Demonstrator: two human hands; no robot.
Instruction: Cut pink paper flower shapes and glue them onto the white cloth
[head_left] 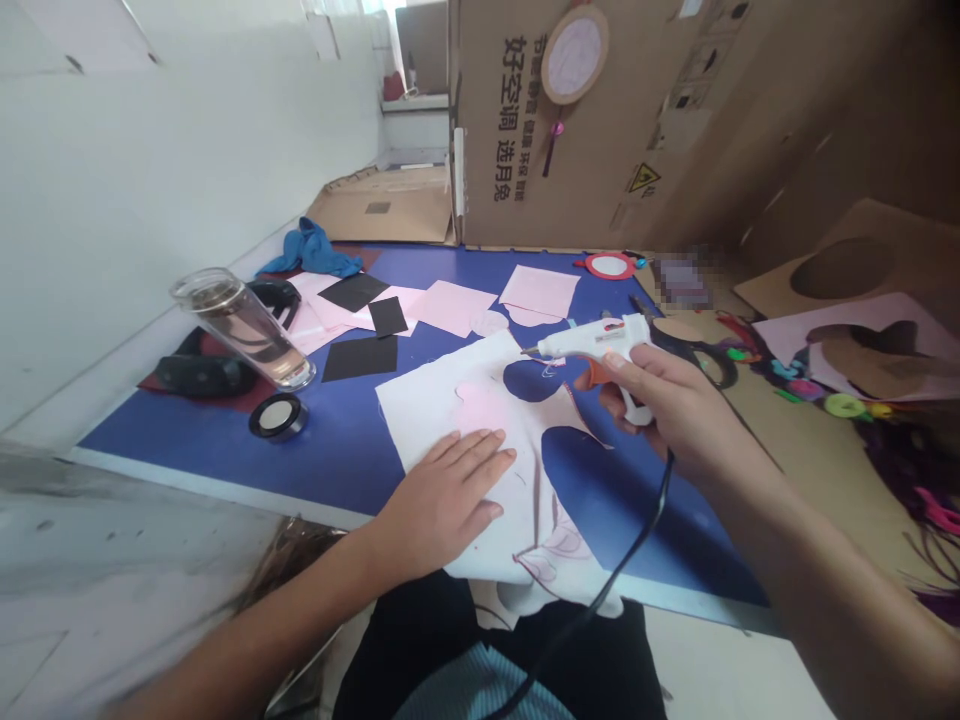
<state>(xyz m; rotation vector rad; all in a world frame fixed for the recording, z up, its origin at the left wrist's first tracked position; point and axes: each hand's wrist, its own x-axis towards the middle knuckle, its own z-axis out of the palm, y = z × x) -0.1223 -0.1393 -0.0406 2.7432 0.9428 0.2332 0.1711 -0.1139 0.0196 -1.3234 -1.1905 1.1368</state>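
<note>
My right hand (652,395) is wrapped round the handle of a white hot glue gun (592,340) with an orange trigger. Its nozzle points left, over the top edge of a white fabric sheet (427,400). From the gun's grip a black cord (637,550) runs down toward my lap. My left hand (457,490) lies flat on the sheet with fingers stretched out, its fingertips on a pink rounded piece (480,405). The sheet has cut-out gaps at its right and a printed pattern at its lower corner, which hangs over the table edge.
Pink sheets (454,307) and black squares (360,357) lie at the back of the blue table (352,410). A glass bottle (247,330) stands at the left beside its lid (277,416). Scissors (705,355), beads and cords are at the right. Cardboard (495,215) walls the back.
</note>
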